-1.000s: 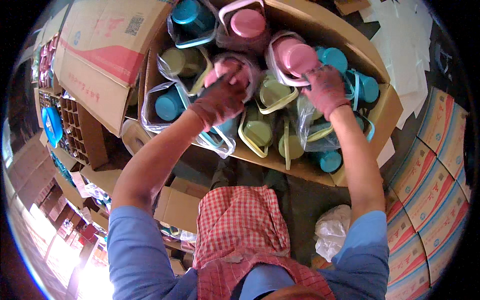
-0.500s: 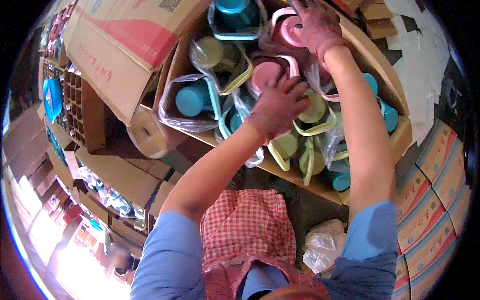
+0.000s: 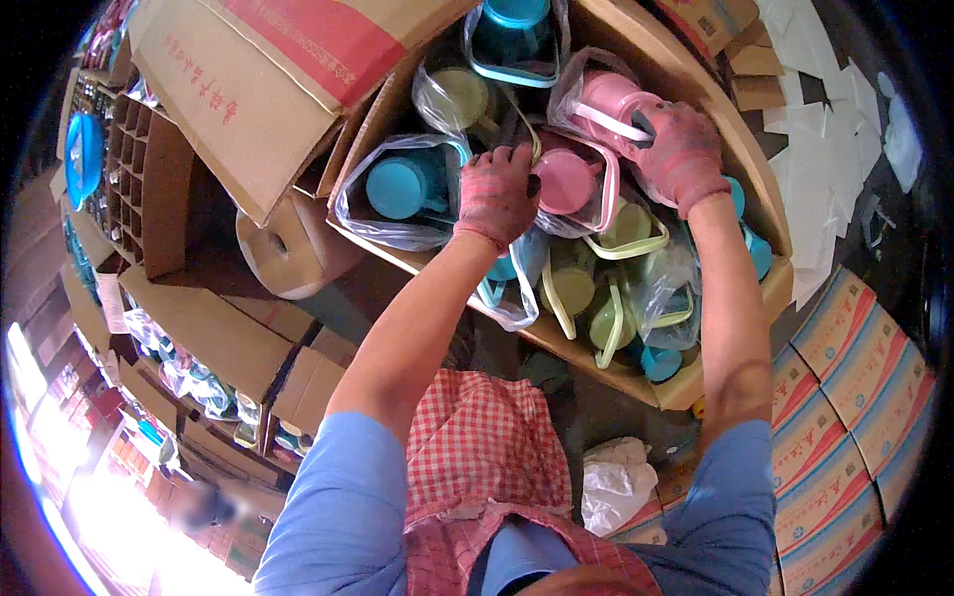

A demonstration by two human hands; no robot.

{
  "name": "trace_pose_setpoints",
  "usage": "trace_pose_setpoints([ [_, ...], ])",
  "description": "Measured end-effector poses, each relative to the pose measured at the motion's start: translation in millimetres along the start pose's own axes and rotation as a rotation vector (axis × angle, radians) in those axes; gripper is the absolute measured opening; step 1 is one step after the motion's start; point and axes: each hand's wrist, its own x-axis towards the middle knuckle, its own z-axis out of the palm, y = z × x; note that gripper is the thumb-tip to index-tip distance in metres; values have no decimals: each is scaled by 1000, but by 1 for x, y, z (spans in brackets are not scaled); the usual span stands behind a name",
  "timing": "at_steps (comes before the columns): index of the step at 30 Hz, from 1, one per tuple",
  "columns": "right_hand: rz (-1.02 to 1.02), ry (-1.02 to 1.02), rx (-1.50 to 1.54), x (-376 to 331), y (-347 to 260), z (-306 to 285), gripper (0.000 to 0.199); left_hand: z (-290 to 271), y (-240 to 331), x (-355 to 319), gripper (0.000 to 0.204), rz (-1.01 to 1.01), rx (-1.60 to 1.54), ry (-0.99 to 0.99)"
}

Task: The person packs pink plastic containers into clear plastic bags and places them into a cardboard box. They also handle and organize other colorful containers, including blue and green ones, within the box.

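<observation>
A big open cardboard box (image 3: 770, 199) holds several plastic cups with looped handles, some in clear bags. My right hand (image 3: 686, 154), in a dark-red glove, is closed around the pale handle of a pink cup (image 3: 608, 97) near the box's far right wall. My gloved left hand (image 3: 497, 196) has its fingers curled between a blue cup (image 3: 396, 189) and a second pink cup (image 3: 564, 182). What it grips, if anything, is hidden. Olive-green cups (image 3: 569, 286) and a teal cup (image 3: 512, 40) lie around them, at the near side and far end.
A tall carton flap (image 3: 229, 109) leans at the far left. Beside it are a large roll (image 3: 283, 248) and a divided carton (image 3: 149, 199). Printed flat cartons (image 3: 825, 437) are stacked at right; white sheets (image 3: 815, 169) lie beyond. A crumpled white bag (image 3: 616, 487) lies near me.
My right hand has moved nearer and closed on the pink cup's handle. My left hand has shifted left and its fingers have curled. The view has shifted slightly.
</observation>
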Motion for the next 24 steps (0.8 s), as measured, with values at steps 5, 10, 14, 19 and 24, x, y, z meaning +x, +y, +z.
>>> trace_pose_setpoints([
  [5,-161,228,122,31,-17,30,41,20,8,20,48,-141,240,-94],
  [10,-141,-54,73,83,-72,32,58,-12,8,20,46,-206,-87,-273],
  [14,-130,-384,160,73,-85,71,42,-29,-1,1,42,-146,-134,-206],
  [19,-51,-47,218,36,-84,3,34,-64,22,-26,39,-161,-279,-178],
  [24,-157,-163,-47,75,-91,25,45,-40,0,-30,62,-152,-218,-211],
])
